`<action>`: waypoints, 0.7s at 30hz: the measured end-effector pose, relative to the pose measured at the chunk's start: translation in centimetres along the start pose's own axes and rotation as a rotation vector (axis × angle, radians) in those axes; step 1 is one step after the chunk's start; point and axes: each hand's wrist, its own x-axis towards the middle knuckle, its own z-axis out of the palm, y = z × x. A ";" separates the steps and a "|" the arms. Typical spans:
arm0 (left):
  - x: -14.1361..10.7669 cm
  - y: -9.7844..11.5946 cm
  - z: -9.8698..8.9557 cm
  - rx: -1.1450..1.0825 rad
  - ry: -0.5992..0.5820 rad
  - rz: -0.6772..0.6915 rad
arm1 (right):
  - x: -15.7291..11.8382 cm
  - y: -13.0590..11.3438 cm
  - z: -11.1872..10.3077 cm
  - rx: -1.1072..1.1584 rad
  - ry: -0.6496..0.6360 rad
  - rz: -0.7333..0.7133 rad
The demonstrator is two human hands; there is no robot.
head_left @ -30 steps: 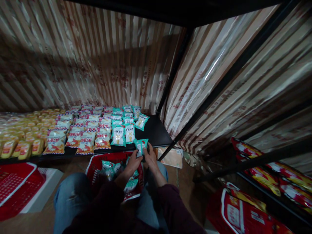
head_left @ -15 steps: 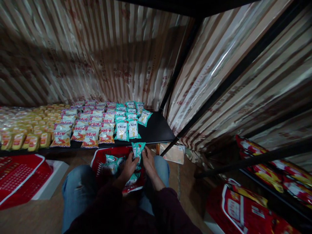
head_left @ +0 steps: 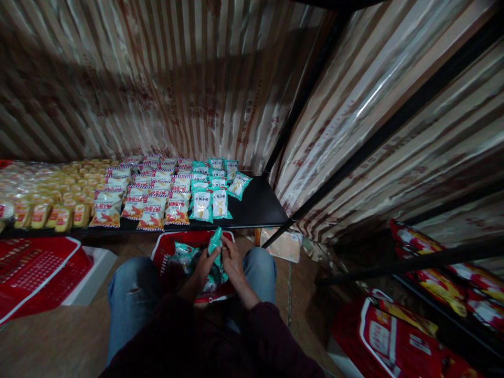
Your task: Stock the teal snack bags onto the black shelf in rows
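Note:
Between my two hands a teal snack bag (head_left: 215, 240) is held upright and turned edge-on, above a red plastic basket (head_left: 160, 251). My left hand (head_left: 202, 269) grips its lower left side, thumb on the bag. From the right, my right hand (head_left: 233, 260) closes on the same bag. Inside the basket, between my knees, lie more teal snack bags (head_left: 185, 253), partly hidden by my hands. On the black shelf (head_left: 260, 202) beyond, similar teal bags (head_left: 201, 205) stand in rows, with one tilted bag (head_left: 239, 185) at their right end.
White-and-orange snack bags (head_left: 151, 211) and small yellow packs (head_left: 63, 218) fill the shelf leftward. Another red basket (head_left: 39, 268) and a white box (head_left: 88, 273) stand at left. A black slanting post (head_left: 334, 184) crosses the right side. Red packages (head_left: 409, 336) lie at lower right.
The teal bag in my hands has turned from showing its printed front to edge-on. My view has shifted slightly, with the shelf now a little higher and further right.

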 end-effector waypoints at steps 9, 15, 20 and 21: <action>-0.9 -0.1 -1.6 -0.095 -0.031 -0.053 | -0.8 -1.6 0.8 0.062 -0.031 -0.058; -0.3 -0.4 -1.9 -0.279 0.027 -0.144 | -1.2 -0.1 1.4 0.057 0.157 -0.013; 0.0 -0.2 -2.6 -0.423 -0.037 -0.205 | -0.9 0.1 1.7 0.424 0.107 0.327; -0.1 -0.2 -2.7 -0.419 -0.044 -0.200 | -0.8 -0.1 1.7 0.517 0.053 0.403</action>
